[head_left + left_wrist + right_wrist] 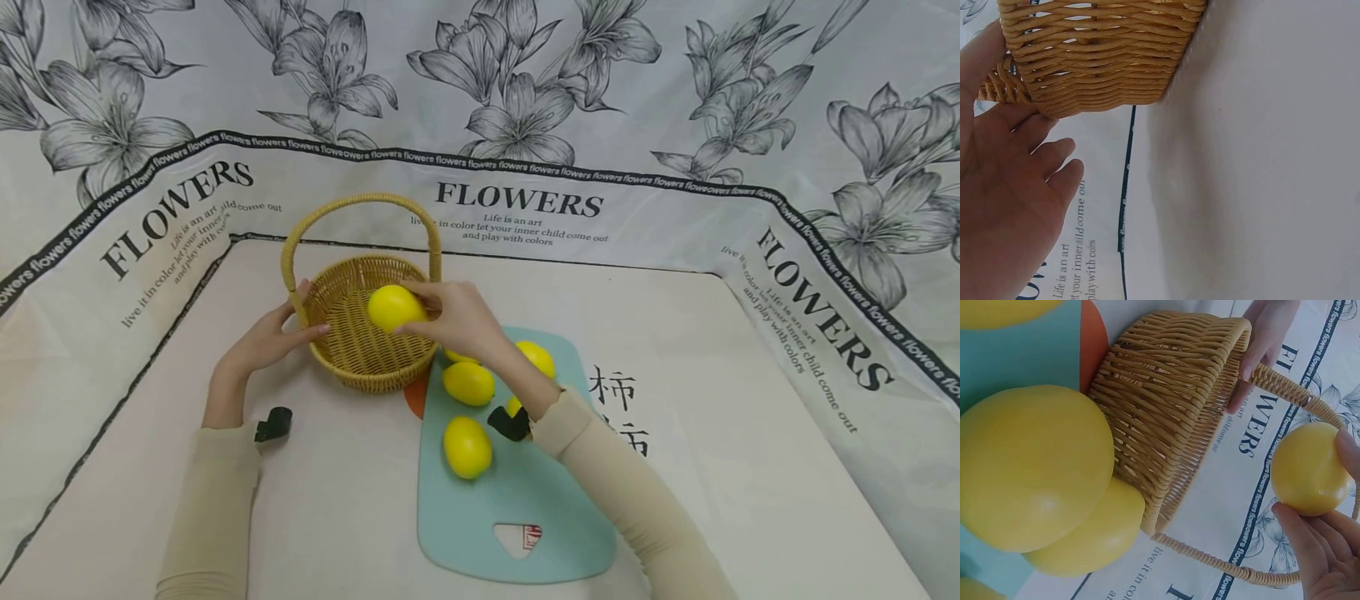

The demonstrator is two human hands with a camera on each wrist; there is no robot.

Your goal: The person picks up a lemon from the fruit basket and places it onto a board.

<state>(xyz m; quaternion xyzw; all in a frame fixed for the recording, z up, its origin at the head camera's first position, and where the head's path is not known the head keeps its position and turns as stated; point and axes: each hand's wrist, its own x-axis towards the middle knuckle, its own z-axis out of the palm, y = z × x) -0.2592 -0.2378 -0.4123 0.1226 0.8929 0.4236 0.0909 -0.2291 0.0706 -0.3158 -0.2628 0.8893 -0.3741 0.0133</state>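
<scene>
A wicker basket (375,382) with a tall arched handle stands at the back left of the table, and no fruit shows inside it. My left hand (258,340) grips its left rim by the handle's base, thumb over the rim and fingers outside; the left wrist view shows the hand (1016,181) against the woven side. Above the basket's opening, my right hand (467,318) pinches a yellow lemon (393,308) between thumb and fingers. In the right wrist view the held lemon (1310,469) is apart from the basket wall (1154,375).
Right of the basket lies a pale teal cutting board (540,508) with several lemons, one lemon (468,447) nearest the front. The right forearm partly hides others. An orange patch (416,398) shows between basket and board. Behind stands a flower-printed cloth (525,200).
</scene>
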